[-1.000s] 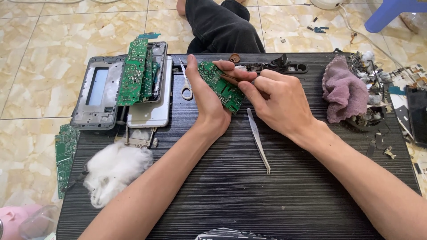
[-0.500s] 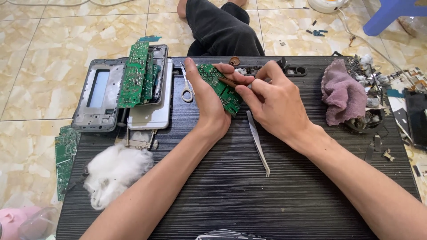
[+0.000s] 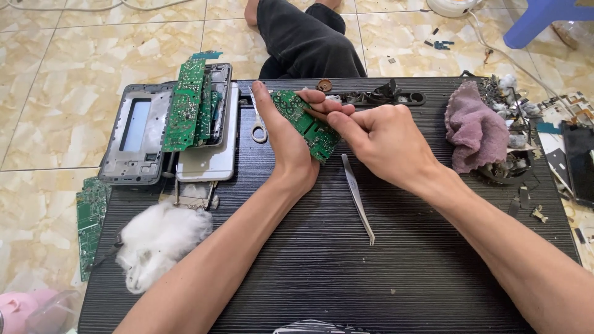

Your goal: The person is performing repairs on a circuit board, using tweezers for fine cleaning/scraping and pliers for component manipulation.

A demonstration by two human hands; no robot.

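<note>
We gripped the green circuit board (image 3: 306,124) in our left hand (image 3: 286,139) near the black table's (image 3: 346,278) far edge | right hand (image 3: 387,142) pinched a thin tool (image 3: 314,114) against it | tweezers (image 3: 357,196) lay just beside | near half stayed open.

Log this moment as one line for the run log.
left hand: holds green circuit board | right hand: thin tool tip on board | tweezers: lying on black mat

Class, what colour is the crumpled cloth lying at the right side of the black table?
The cloth is dusty mauve-pink, seen in the head view.
</note>
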